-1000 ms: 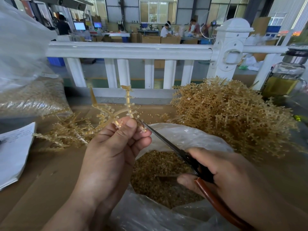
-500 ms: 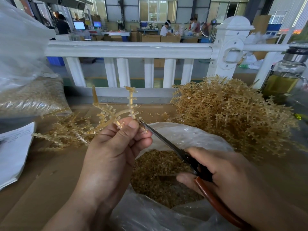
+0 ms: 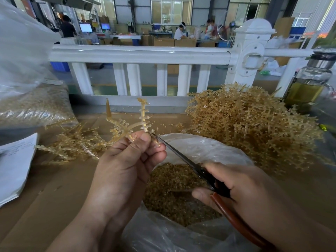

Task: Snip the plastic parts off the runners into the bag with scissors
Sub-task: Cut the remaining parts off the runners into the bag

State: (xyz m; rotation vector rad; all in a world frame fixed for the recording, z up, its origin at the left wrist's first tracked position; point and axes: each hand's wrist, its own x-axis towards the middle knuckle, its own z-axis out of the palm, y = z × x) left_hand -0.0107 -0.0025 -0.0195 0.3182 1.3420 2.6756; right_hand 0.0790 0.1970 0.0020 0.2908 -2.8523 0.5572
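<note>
Runner point(image 3: 127, 128) is kept pinched in the left hand point(image 3: 123, 170), scissors point(image 3: 179, 156) clamped in the right hand point(image 3: 254, 188); snipping is judged ongoing.

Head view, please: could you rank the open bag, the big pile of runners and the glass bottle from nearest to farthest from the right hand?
1. The open bag: right beneath the right hand and to its left.
2. The pile of runners: behind the hand, on the right.
3. The glass bottle: beyond the pile, at the far right edge.
</note>
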